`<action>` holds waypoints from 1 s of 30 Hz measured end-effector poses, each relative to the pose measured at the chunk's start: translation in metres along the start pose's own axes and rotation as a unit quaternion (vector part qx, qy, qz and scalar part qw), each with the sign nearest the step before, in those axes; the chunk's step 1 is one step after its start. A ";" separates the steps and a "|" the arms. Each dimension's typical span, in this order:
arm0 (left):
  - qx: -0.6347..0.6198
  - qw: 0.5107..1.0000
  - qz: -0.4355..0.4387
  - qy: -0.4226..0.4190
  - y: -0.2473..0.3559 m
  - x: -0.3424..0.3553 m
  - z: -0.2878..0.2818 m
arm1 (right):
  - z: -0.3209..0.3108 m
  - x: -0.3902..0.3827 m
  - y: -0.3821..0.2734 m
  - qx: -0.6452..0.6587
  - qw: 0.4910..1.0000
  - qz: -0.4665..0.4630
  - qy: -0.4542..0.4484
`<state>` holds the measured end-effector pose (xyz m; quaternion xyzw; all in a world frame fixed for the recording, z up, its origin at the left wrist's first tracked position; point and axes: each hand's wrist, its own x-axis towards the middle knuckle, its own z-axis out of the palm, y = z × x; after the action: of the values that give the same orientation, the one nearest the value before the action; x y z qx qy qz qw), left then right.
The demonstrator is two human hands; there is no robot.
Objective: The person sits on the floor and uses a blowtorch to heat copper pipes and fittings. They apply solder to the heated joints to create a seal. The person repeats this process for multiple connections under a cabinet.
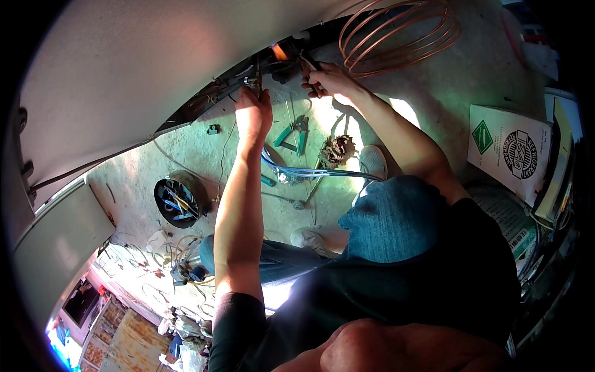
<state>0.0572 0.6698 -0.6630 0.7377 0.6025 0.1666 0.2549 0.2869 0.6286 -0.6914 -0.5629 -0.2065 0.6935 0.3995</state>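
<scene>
My left hand (253,115) is closed round a torch (251,80) with a metal fitting at its top; its far end is lost in the dark opening under the big pale panel (136,56). An orange flame (279,53) glows in that opening, between my two hands. To the right of it my right hand (331,82) grips dark-handled pliers (308,60), whose jaws reach into the shadow by the flame. What the jaws hold is too dark to tell. Blue hoses (322,172) run from below my left wrist toward my knee.
A copper tubing coil (396,37) lies at the far right. Green-handled pliers (291,137) and a crumpled brown lump (338,150) are on the floor (427,99) between my arms. Left stands a round tool tub (201,201); right, a white carton (508,149).
</scene>
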 end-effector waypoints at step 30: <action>0.007 1.000 -0.010 -0.011 0.001 0.000 0.000 | -0.002 0.003 -0.001 -0.023 1.000 0.009 -0.013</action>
<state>0.0581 0.6695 -0.6619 0.7350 0.6085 0.1514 0.2580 0.2894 0.6312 -0.6929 -0.5642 -0.2227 0.6996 0.3776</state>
